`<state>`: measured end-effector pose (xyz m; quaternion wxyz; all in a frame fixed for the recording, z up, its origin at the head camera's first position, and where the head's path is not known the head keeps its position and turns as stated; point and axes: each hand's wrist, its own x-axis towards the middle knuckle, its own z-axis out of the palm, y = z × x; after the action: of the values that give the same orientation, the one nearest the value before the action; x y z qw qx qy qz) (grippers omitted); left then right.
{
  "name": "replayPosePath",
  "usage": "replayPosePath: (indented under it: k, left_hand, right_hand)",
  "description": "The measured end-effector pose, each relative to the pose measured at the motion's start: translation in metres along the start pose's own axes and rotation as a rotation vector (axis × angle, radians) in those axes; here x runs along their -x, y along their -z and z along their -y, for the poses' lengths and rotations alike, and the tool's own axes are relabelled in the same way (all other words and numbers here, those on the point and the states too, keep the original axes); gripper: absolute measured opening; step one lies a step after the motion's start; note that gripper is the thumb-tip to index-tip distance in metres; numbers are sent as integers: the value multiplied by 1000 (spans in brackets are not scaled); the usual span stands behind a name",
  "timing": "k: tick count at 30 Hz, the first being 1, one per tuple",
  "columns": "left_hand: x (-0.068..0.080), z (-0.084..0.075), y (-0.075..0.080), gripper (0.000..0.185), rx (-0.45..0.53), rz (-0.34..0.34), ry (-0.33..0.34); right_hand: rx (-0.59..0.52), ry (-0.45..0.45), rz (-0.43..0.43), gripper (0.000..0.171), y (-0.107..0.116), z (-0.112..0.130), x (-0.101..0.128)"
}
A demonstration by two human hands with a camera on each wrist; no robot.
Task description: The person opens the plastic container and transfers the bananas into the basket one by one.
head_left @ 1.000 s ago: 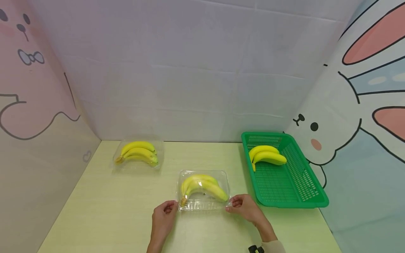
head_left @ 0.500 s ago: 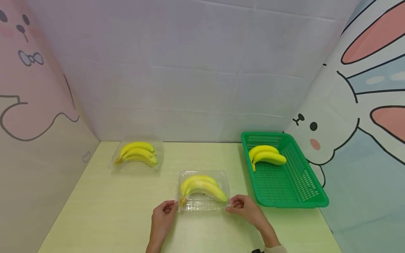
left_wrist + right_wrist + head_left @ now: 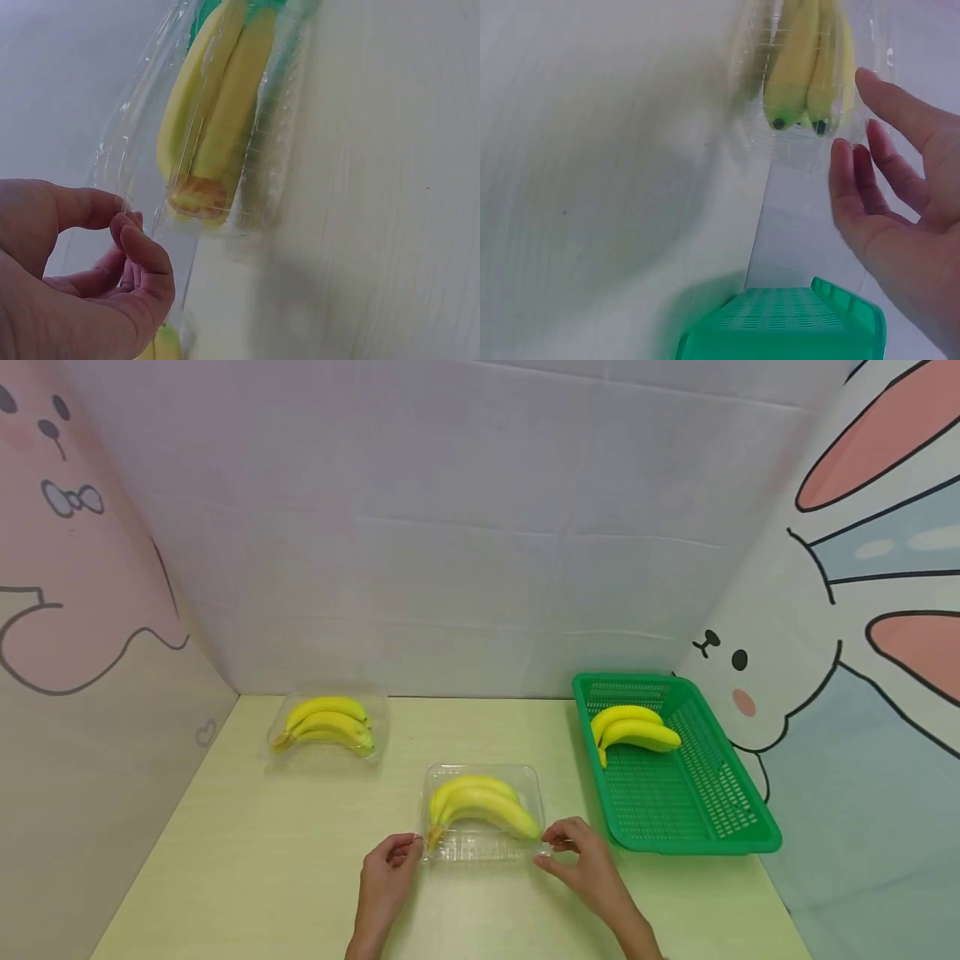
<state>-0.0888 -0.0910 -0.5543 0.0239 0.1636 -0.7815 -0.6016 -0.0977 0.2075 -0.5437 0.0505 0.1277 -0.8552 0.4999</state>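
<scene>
A clear plastic clamshell box (image 3: 487, 852) with a bunch of bananas (image 3: 480, 806) inside lies at the middle of the table. At its near left corner, my left hand (image 3: 388, 877) pinches the rim between thumb and forefinger; the left wrist view shows this grip on the clear edge (image 3: 139, 214). By the near right corner is my right hand (image 3: 588, 868), thumb and fingers spread apart. In the right wrist view those fingers (image 3: 844, 172) are close beside the box end, and whether they touch it I cannot tell.
A green plastic basket (image 3: 697, 847) stands on the right with another banana bunch (image 3: 633, 731) in it. At the back left sits a second clear box (image 3: 381, 727) holding bananas (image 3: 326, 722). Printed cloth walls (image 3: 480, 527) enclose the table (image 3: 285, 860) on three sides.
My right hand has let go of the box corner, its thumb and fingers parting. The left hand keeps its pinch, and the box stays in place.
</scene>
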Motion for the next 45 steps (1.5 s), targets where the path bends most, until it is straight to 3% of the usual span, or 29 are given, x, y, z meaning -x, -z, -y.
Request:
replayPosePath:
  k: [10, 13, 19, 26, 37, 45]
  left_hand:
    - [2, -1, -1, 23, 107, 22, 34]
    - [2, 2, -2, 25, 131, 19, 44]
    - [1, 4, -3, 22, 140, -27, 65]
    - [-1, 7, -3, 25, 123, -47, 94]
    - [0, 9, -6, 26, 143, 5, 105]
    - [-1, 9, -7, 25, 112, 25, 84]
  right_hand:
    - [218, 425, -139, 35, -4, -7, -2]
    - [264, 504, -170, 35, -4, -7, -3]
    - [285, 502, -144, 32, 0, -9, -4]
    - [231, 550, -123, 34, 3, -10, -7]
    - [191, 544, -103, 33, 7, -4, -14]
    - [156, 572, -143, 35, 10, 2, -23]
